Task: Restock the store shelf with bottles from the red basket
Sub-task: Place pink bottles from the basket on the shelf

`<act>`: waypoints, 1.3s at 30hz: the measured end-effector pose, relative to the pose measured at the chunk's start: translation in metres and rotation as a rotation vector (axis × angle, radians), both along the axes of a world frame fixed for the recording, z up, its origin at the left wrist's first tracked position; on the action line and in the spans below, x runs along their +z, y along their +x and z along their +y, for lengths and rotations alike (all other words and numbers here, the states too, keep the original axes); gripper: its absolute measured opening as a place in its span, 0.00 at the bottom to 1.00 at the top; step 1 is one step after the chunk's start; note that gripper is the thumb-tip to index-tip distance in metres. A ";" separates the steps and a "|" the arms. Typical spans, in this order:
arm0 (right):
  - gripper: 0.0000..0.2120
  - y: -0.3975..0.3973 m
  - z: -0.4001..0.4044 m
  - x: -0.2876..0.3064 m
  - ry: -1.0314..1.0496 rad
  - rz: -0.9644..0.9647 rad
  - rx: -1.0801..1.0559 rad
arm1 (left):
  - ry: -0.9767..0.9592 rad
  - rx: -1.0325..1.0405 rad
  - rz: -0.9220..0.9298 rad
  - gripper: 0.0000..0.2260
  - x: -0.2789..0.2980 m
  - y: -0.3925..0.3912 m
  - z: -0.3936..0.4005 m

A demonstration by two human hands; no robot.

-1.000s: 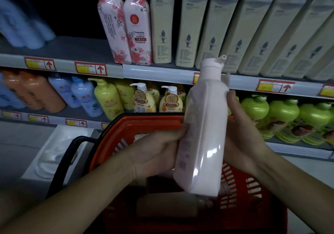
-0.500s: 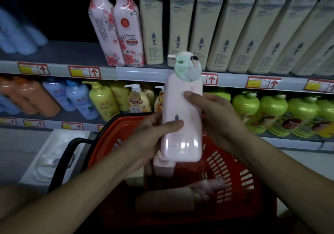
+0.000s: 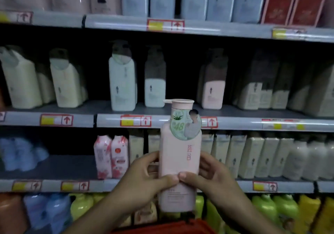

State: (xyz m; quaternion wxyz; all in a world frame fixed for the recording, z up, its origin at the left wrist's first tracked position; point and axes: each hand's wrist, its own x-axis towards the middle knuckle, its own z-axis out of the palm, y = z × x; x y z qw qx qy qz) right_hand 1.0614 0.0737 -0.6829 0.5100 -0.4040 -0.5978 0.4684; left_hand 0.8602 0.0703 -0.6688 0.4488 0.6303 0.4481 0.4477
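I hold a pale pink pump bottle [image 3: 178, 154] upright in front of the shelves, its round green sticker facing me. My left hand [image 3: 144, 177] grips its left side and my right hand [image 3: 211, 176] grips its right side, with both thumbs meeting across the front. The bottle's pump head reaches the edge of the middle shelf [image 3: 108, 120], where a matching pink bottle [image 3: 213, 89] stands slightly to the right. Only a red strip of the basket's rim [image 3: 171, 227] shows at the bottom edge.
The middle shelf carries cream, pale blue and pink pump bottles with gaps between them. Floral pink bottles [image 3: 111, 157] and cream bottles fill the shelf below. Green and yellow bottles [image 3: 271, 208] line the lowest row. Boxed sets stand on the top shelf.
The view has tilted up from the basket to the higher shelves. Both hands have lifted the pink bottle up, and they now hold it lower on its body with the thumbs together.
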 end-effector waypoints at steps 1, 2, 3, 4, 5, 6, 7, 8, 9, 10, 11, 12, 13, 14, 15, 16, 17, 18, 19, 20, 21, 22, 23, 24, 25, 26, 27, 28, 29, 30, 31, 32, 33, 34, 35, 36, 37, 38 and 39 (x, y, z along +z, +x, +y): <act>0.34 0.008 0.005 0.008 0.028 0.005 -0.015 | 0.038 0.012 0.016 0.21 0.011 0.009 0.007; 0.34 0.014 0.011 0.016 0.064 0.004 -0.031 | 0.077 0.024 0.035 0.22 0.019 0.019 0.015; 0.33 0.022 0.019 0.023 0.112 -0.009 -0.055 | 0.119 0.035 0.044 0.22 0.027 0.030 0.025; 0.30 0.030 0.028 0.031 0.169 -0.030 -0.086 | 0.162 0.045 0.043 0.23 0.035 0.040 0.036; 0.27 0.038 0.039 0.040 0.227 -0.057 -0.118 | 0.204 0.051 0.040 0.23 0.044 0.051 0.048; 0.25 0.048 0.050 0.049 0.280 -0.089 -0.147 | 0.238 0.060 0.041 0.23 0.052 0.062 0.063; 0.24 0.056 0.062 0.062 0.338 -0.135 -0.165 | 0.266 0.071 0.045 0.22 0.060 0.073 0.078; 0.23 0.064 0.075 0.075 0.405 -0.189 -0.172 | 0.292 0.089 0.047 0.22 0.070 0.083 0.092; 0.23 0.073 0.088 0.088 0.464 -0.233 -0.171 | 0.315 0.109 0.035 0.22 0.080 0.094 0.107; 0.24 0.080 0.101 0.101 0.506 -0.250 -0.161 | 0.337 0.125 0.016 0.22 0.089 0.104 0.121; 0.24 0.087 0.113 0.114 0.532 -0.255 -0.154 | 0.356 0.136 -0.002 0.22 0.098 0.113 0.135; 0.24 0.091 0.125 0.125 0.553 -0.260 -0.151 | 0.373 0.147 -0.011 0.21 0.107 0.120 0.147; 0.24 0.095 0.136 0.135 0.571 -0.270 -0.153 | 0.386 0.162 -0.012 0.21 0.114 0.126 0.159; 0.24 0.098 0.147 0.142 0.582 -0.285 -0.156 | 0.394 0.176 -0.015 0.21 0.120 0.131 0.171; 0.24 0.101 0.158 0.147 0.587 -0.297 -0.160 | 0.399 0.189 -0.018 0.22 0.124 0.135 0.181; 0.23 0.104 0.168 0.150 0.586 -0.307 -0.162 | 0.403 0.207 -0.020 0.23 0.126 0.139 0.191; 0.24 0.106 0.178 0.152 0.582 -0.313 -0.155 | 0.410 0.224 -0.021 0.23 0.128 0.142 0.200; 0.24 0.109 0.186 0.152 0.575 -0.325 -0.149 | 0.419 0.243 -0.019 0.24 0.127 0.144 0.207; 0.25 0.112 0.193 0.151 0.566 -0.331 -0.149 | 0.429 0.254 -0.012 0.24 0.125 0.147 0.214; 0.26 0.116 0.199 0.149 0.558 -0.333 -0.156 | 0.438 0.253 -0.001 0.24 0.123 0.149 0.219; 0.27 0.120 0.205 0.146 0.544 -0.330 -0.164 | 0.441 0.243 0.009 0.24 0.121 0.151 0.222; 0.28 0.125 0.209 0.142 0.525 -0.328 -0.170 | 0.429 0.229 0.018 0.24 0.119 0.154 0.226; 0.28 0.129 0.212 0.139 0.500 -0.318 -0.175 | 0.413 0.212 0.020 0.24 0.117 0.157 0.227; 0.28 0.133 0.215 0.135 0.474 -0.299 -0.185 | 0.397 0.200 0.018 0.24 0.115 0.161 0.229; 0.27 0.137 0.218 0.130 0.445 -0.264 -0.198 | 0.390 0.193 0.005 0.25 0.113 0.167 0.230; 0.27 0.142 0.221 0.126 0.409 -0.220 -0.207 | 0.391 0.191 -0.007 0.25 0.113 0.172 0.230; 0.28 0.145 0.221 0.123 0.375 -0.176 -0.212 | 0.396 0.190 -0.013 0.26 0.113 0.177 0.230; 0.30 0.149 0.223 0.120 0.356 -0.143 -0.219 | 0.401 0.187 -0.010 0.27 0.114 0.182 0.230; 0.32 0.152 0.222 0.118 0.347 -0.119 -0.227 | 0.405 0.180 -0.009 0.28 0.113 0.185 0.229; 0.32 0.153 0.223 0.116 0.352 -0.113 -0.237 | 0.406 0.169 -0.002 0.28 0.112 0.186 0.227; 0.29 0.154 0.221 0.114 0.365 -0.110 -0.252 | 0.412 0.159 0.013 0.29 0.109 0.186 0.226; 0.26 0.153 0.220 0.113 0.386 -0.114 -0.271 | 0.418 0.156 0.036 0.32 0.106 0.186 0.226; 0.24 0.151 0.220 0.111 0.409 -0.119 -0.294 | 0.421 0.158 0.051 0.35 0.102 0.184 0.229; 0.23 0.150 0.222 0.108 0.430 -0.132 -0.323 | 0.415 0.150 0.060 0.37 0.099 0.183 0.230; 0.23 0.148 0.223 0.106 0.440 -0.139 -0.344 | 0.407 0.144 0.062 0.39 0.096 0.182 0.231; 0.23 0.146 0.223 0.103 0.446 -0.140 -0.356 | 0.397 0.149 0.064 0.39 0.095 0.182 0.232; 0.23 0.142 0.223 0.102 0.445 -0.124 -0.363 | 0.394 0.165 0.064 0.39 0.093 0.183 0.233; 0.22 0.140 0.224 0.100 0.442 -0.107 -0.370 | 0.394 0.180 0.067 0.39 0.093 0.183 0.233; 0.21 0.138 0.225 0.098 0.440 -0.090 -0.375 | 0.399 0.192 0.065 0.39 0.092 0.183 0.234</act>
